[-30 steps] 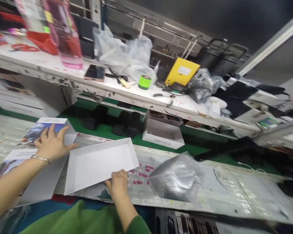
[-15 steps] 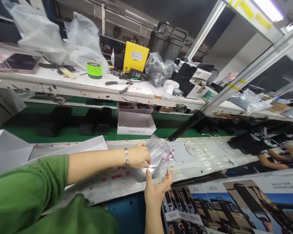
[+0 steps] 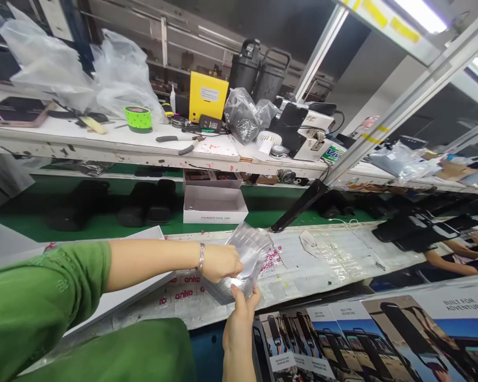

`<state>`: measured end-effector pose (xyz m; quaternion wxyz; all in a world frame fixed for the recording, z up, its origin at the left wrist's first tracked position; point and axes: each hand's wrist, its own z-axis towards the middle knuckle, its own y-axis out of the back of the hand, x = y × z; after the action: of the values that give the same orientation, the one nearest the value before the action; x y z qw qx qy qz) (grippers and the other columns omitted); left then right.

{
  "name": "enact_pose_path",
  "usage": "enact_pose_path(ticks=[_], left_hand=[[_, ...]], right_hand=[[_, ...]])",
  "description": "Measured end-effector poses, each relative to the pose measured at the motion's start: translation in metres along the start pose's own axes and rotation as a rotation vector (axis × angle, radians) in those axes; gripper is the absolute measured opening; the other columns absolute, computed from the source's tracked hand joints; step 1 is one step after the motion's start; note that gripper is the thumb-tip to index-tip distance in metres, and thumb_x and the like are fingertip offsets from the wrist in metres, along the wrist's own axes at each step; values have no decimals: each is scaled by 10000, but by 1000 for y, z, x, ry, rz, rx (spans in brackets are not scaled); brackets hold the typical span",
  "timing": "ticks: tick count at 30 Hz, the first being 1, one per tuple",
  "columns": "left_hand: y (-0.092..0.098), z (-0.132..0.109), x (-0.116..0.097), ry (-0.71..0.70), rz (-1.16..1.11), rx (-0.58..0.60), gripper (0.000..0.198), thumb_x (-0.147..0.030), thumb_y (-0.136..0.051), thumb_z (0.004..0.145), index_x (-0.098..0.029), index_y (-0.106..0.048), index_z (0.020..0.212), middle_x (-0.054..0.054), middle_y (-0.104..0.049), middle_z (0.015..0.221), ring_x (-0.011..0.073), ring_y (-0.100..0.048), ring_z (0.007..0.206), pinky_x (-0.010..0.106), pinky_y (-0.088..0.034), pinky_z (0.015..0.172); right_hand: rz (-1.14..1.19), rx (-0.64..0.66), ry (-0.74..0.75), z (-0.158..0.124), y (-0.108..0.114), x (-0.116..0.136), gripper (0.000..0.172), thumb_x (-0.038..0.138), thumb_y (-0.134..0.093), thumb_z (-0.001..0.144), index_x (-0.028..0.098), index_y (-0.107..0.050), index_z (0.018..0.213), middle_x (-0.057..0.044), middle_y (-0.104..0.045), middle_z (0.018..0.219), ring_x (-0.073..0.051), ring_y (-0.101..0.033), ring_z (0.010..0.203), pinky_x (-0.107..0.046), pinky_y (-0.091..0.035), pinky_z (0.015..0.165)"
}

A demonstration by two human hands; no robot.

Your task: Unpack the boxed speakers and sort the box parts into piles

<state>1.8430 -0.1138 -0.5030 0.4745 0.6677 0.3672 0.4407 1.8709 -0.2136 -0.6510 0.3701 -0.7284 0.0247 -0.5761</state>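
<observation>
A clear, ribbed plastic packaging piece [image 3: 249, 249] lies tilted over the bench in front of me, shiny and see-through. My left hand [image 3: 222, 262], with a bracelet at the wrist, rests on its upper left part; the fingers are curled down, and their tips are partly hidden. At the near edge, my right hand [image 3: 242, 305] has its thumb on top and its fingers round the side, closed on the plastic. Left of the piece, under my left forearm, an open white box [image 3: 143, 241] stands on the bench.
Behind the bench sits an open white carton [image 3: 215, 215] beside dark padded items [image 3: 143, 204]. A black support bar [image 3: 298, 207] slants down to the right. Printed boxes [image 3: 366, 339] fill the lower right. Pliers [image 3: 183, 143] lie on the shelf. A co-worker's arms [image 3: 450, 260] show far right.
My right hand has moved from apart, with its fingers spread, onto the near edge of the plastic and closed there. My left hand stays on the plastic. The view has shifted slightly.
</observation>
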Motion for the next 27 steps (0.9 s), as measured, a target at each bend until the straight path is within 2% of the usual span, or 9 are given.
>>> enact_pose_path(ticks=[6,10,13,18,22,25,27], left_hand=[[0,-1,-1,25,-6,33,73,-88,-606,733,-152,-610,768,68,-687,740,195,-596,708,316,-456,770],[3,-1,-1,52,16,20,62,-140,-576,801,-160,-629,777,65,-692,715,201,-605,687,326,-450,723],[11,-1,-4,49,31,21,111,-187,-567,821,-170,-658,759,60,-690,682,217,-610,670,352,-442,709],[25,4,-9,63,-15,151,94,-218,-634,738,-227,-705,799,-1,-714,703,193,-604,642,318,-410,606],[19,11,-7,107,1,217,151,-166,-585,762,-245,-712,786,-1,-715,709,173,-588,609,284,-351,507],[15,13,-9,83,44,206,163,-99,-641,671,-213,-701,771,34,-710,720,203,-605,671,301,-405,584],[26,11,-11,63,60,157,214,-54,-656,620,-183,-688,788,61,-707,743,227,-613,742,321,-435,670]], right_hand=[[-115,-47,11,-1,-8,10,900,629,-670,663,189,-271,1339,-200,-380,1440,-306,-415,1310,-485,-333,1096],[-107,-36,42,-2,-6,12,883,609,-687,653,196,-282,1320,-195,-407,1420,-285,-467,1260,-438,-390,1051],[-77,2,12,-3,-2,9,887,562,-705,639,196,-274,1324,-187,-441,1393,-285,-493,1225,-430,-404,1024],[-76,-4,-21,-3,2,5,832,491,-668,654,201,-284,1333,-164,-446,1374,-291,-509,1179,-436,-418,982],[-61,10,-14,-3,2,7,816,458,-670,657,208,-274,1325,-158,-438,1365,-282,-509,1157,-435,-401,992],[-38,22,-25,-4,1,6,818,444,-669,665,211,-257,1331,-157,-431,1369,-281,-490,1185,-445,-384,1015],[-12,23,-42,-4,0,6,844,444,-675,657,214,-236,1341,-160,-401,1405,-284,-466,1223,-454,-366,1041]])
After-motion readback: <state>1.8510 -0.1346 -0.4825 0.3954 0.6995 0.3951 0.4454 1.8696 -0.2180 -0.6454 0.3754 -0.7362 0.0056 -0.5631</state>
